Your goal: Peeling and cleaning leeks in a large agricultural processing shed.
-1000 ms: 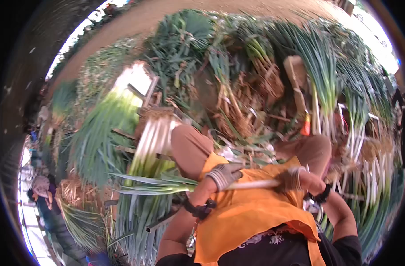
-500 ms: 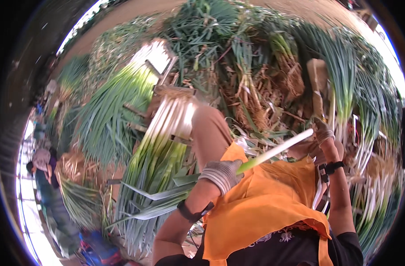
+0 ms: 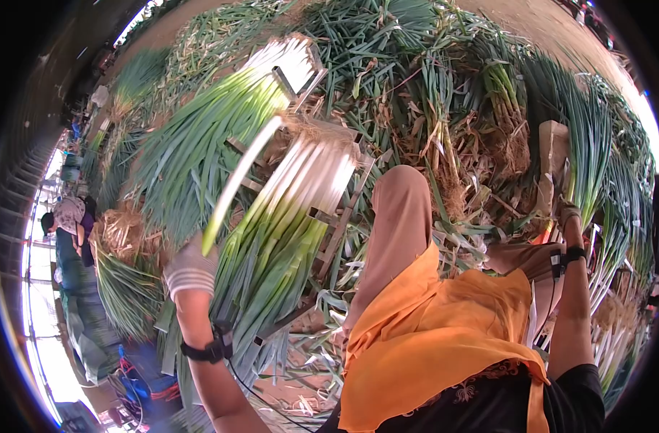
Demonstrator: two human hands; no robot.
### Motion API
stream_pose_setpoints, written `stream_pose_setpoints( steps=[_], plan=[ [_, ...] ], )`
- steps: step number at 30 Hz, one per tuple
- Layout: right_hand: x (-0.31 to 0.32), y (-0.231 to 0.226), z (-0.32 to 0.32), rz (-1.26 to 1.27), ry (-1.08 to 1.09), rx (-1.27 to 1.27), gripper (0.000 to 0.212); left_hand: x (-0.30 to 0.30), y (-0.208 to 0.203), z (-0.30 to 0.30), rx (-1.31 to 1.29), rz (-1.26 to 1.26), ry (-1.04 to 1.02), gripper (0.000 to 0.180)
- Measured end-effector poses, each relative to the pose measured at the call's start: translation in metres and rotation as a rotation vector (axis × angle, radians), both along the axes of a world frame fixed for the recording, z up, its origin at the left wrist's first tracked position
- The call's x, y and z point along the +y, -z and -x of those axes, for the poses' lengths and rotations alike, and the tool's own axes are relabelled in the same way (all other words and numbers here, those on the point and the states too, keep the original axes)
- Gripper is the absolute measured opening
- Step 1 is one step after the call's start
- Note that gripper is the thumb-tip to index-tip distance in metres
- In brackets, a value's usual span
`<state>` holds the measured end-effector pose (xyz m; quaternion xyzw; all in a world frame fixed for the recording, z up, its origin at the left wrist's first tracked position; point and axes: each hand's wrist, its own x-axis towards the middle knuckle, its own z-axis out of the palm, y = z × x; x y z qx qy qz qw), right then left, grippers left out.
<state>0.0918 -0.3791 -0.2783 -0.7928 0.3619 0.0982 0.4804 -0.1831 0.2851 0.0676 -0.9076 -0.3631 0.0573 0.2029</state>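
Left hand [image 3: 191, 270], striped grey-white glove, fingers clamped around a slender white-and-green leek [image 3: 241, 182]: the stalk has moved from above the orange cloth apron [image 3: 434, 353] to beside the root-ended leek bundle [image 3: 304, 180], thus joining its neighbours. Right hand [image 3: 569, 214], gloved, near a tan block [image 3: 552, 155]; finger closure indeterminable.

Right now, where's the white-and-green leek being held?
In the head view's left half, the leek is in the grey-gloved left hand, beside the white-stemmed leek bundle.
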Motion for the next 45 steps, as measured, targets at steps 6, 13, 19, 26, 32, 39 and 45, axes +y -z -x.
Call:
stream_pose_setpoints(
  steps=[6, 13, 19, 26, 32, 39, 45],
  plan=[
    [0.03, -0.055, 0.043, 0.244, -0.345, 0.156, 0.021, 0.085, 0.122, -0.08, 0.181, 0.347, -0.057, 0.035],
    [0.076, -0.012, 0.073, 0.109, -0.847, -0.062, 0.018, 0.09, 0.256, -0.098, 0.209, 0.565, 0.061, 0.044],
    [0.117, -0.044, 0.086, 0.041, -0.747, 0.278, 0.019, 0.051, 0.288, -0.09, 0.15, 0.679, -0.026, 0.047],
    [0.122, -0.031, 0.077, 0.136, -0.751, 0.519, 0.018, 0.069, 0.255, -0.075, 0.147, 0.68, 0.024, 0.049],
    [0.116, -0.017, 0.095, -0.662, -0.438, 0.153, 0.019, 0.11, 0.287, -0.084, 0.007, 0.725, 0.027, 0.044],
    [0.061, 0.03, 0.088, -0.46, -0.616, 0.422, 0.029, 0.072, 0.314, -0.106, 0.083, 0.484, 0.077, 0.047],
    [0.129, -0.03, 0.075, 0.078, -0.807, 0.436, 0.023, 0.088, 0.307, -0.051, 0.026, 0.195, 0.089, 0.054]
  ],
)
